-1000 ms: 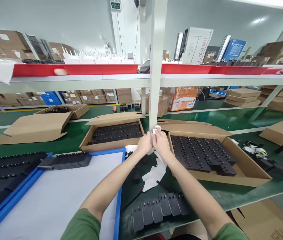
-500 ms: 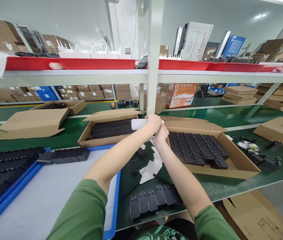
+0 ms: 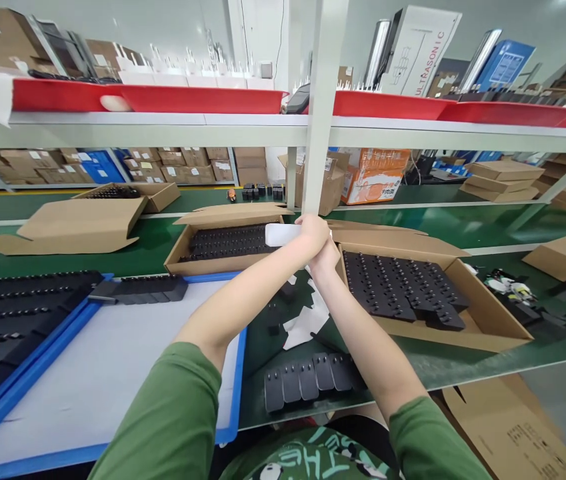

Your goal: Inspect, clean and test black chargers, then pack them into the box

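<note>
In front of the white shelf post, my left hand (image 3: pixel 314 231) is closed on a white flat piece (image 3: pixel 281 235) with rounded corners, which sticks out to the left. Pressed against it from below, my right hand (image 3: pixel 325 259) is also closed, and a bit of white shows at its fingers. My wrists come close together, and the fingers partly hide each other. Torn white paper scraps (image 3: pixel 307 323) lie beneath my hands. Nearer me, a row of black rectangular parts (image 3: pixel 307 380) with small pins rests on the green table (image 3: pixel 413 367).
An open carton (image 3: pixel 493 333) of black parts stands on the right, another carton (image 3: pixel 213 268) on the left. A blue-rimmed white tray (image 3: pixel 127 360) adjoins rows of black parts (image 3: pixel 13 313). Red trays (image 3: pixel 203 100) sit on the shelf above. Cables and small parts (image 3: pixel 513 290) lie far right.
The view has tilted down slightly and shifted left. My right hand has closed in tighter against my left; both stay at the post with the white piece.
</note>
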Available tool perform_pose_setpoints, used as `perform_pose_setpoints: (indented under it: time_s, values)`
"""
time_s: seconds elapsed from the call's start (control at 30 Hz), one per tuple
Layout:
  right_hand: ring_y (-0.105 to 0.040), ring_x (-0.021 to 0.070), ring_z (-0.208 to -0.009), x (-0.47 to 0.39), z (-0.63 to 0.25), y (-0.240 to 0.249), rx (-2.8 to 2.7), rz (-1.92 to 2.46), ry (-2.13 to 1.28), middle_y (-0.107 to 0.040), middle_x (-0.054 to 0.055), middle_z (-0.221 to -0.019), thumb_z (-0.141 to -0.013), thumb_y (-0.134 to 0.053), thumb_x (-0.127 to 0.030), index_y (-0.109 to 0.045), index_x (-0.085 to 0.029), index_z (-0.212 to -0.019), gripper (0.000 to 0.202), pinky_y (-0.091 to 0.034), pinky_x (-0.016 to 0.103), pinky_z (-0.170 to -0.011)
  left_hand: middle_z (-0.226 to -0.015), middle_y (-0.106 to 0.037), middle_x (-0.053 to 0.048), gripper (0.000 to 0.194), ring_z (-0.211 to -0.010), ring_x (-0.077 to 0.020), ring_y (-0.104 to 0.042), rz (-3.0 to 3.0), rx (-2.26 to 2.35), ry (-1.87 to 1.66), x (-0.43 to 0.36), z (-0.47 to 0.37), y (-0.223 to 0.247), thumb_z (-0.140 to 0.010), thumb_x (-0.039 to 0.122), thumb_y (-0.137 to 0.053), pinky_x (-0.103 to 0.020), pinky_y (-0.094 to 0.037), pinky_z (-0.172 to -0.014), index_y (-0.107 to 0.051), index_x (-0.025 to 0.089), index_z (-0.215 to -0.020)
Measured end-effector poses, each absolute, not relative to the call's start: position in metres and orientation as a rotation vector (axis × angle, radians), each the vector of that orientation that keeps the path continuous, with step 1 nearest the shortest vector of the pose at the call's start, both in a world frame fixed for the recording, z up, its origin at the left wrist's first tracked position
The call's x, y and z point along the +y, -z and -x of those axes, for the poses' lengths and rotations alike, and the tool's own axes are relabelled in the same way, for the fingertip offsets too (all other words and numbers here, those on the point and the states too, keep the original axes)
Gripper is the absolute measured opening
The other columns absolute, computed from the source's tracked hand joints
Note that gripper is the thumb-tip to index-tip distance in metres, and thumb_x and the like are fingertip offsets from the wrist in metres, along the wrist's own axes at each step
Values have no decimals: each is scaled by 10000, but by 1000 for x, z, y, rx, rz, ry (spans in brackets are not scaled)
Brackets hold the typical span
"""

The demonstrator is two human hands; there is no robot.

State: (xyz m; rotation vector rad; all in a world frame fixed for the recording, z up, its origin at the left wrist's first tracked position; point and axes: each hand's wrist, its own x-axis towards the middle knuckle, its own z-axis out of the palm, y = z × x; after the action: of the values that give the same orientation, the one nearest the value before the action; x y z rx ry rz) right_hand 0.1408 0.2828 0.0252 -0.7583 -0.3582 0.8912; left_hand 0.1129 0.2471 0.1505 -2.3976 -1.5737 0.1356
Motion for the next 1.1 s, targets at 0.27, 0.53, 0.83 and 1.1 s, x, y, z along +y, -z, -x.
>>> perform_pose_setpoints:
  time_s: [0.27,0.53,0.83,1.1]
  values:
    - [-650,214,-1034,283,-132,-24,-358,868,-883,-629,85,-1222,-965,-618,-393,-594,-164,-1240,359,-581,416,-871,-1256,-621,-105,361,-1106,-246,-629,2409,-1572,-78,244,-98,-143,-948,375,-634,-470,-556,-926,-598,161,-1236]
    - [-657,208,-1003,275,-134,-32,-549,1052,-722,-639,77,-1189,-966,-616,-400,-602,-157,-1220,352,-587,399,-845,-1247,-623,-104,358,-1099,-241,-632,2497,-1577,111,242,-87,-139,-949,377,-634,-467,-553,-932,-603,155,-1228]
    - [-654,200,-1011,255,-168,-91,-1180,1227,-465,-658,70,-1145,-956,-636,-374,-635,-151,-1138,288,-569,415,-884,-1214,-630,-100,410,-1034,-225,-648,2487,-1832,603,240,-61,-102,-957,431,-609,-436,-571,-876,-574,164,-1267]
    - [-673,157,-894,232,-181,-93,-1409,1288,-575,-675,23,-813,-949,-582,-191,-681,-65,-858,185,-537,401,-891,-1242,-634,-139,502,-1124,-268,-633,2563,-2014,812,233,-46,-35,-910,424,-664,-443,-532,-948,-531,127,-1292]
